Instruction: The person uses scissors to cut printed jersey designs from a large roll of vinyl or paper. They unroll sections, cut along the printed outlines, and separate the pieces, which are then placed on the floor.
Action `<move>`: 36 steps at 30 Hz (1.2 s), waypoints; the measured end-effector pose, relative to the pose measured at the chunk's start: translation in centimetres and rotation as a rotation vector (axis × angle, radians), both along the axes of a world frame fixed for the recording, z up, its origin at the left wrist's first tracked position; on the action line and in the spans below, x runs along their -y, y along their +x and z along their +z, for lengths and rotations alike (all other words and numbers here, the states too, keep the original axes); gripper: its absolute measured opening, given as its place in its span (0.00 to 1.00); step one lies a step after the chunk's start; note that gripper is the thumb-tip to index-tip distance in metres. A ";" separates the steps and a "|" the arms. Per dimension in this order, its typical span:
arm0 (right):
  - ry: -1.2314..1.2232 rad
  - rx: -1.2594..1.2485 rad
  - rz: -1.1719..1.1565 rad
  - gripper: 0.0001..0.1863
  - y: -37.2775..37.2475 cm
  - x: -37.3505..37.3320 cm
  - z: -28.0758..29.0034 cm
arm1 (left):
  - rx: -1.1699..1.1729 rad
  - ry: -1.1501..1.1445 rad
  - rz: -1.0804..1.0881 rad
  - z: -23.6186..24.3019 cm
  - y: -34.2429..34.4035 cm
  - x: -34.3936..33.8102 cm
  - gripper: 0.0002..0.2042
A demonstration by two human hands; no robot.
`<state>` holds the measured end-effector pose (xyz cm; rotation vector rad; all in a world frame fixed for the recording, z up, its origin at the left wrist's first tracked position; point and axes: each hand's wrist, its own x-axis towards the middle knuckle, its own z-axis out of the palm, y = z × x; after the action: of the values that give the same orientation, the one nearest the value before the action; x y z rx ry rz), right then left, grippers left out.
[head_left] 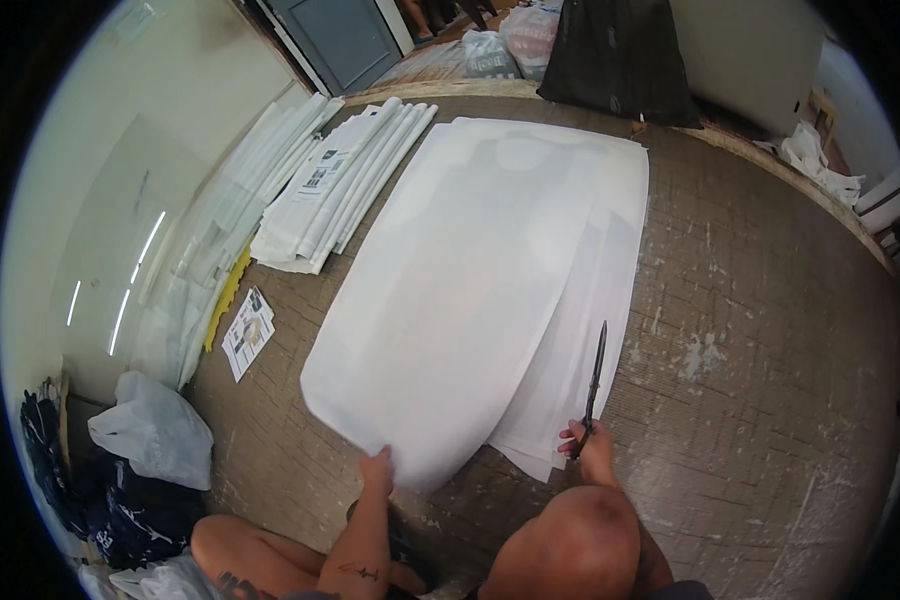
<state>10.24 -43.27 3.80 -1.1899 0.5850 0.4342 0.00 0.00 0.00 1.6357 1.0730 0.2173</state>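
A large white sheet, paper or thin fabric, lies spread over the floor before me, its near end lifted and curled. My left hand pinches that near edge at its left side. Beneath it, further white sheets stick out to the right. My right hand grips a pair of dark scissors by the handles, just right of the sheets' near corner. The blades look closed and point away from me.
Left of the sheet lie rolled and folded white sheets, beside clear plastic wrap and a printed leaflet. White plastic bags and dark cloth sit at my near left. A black bag stands at the far edge.
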 end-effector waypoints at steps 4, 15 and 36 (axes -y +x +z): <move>-0.038 0.046 -0.038 0.14 -0.1 0.4 0.2 | 0.134 -0.377 0.061 0.6 7.6 7.4 0.23; -0.282 0.170 0.112 0.14 2.5 3.9 4.5 | -0.091 -0.203 0.362 -2.0 14.6 10.5 0.17; -1.136 -0.171 1.305 0.20 6.6 6.8 34.7 | -0.097 -0.671 -0.516 44.3 10.3 5.8 0.09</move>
<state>16.83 -50.08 38.50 -2.6082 0.0516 1.4160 10.29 -5.80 44.27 1.2499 0.6524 -0.5177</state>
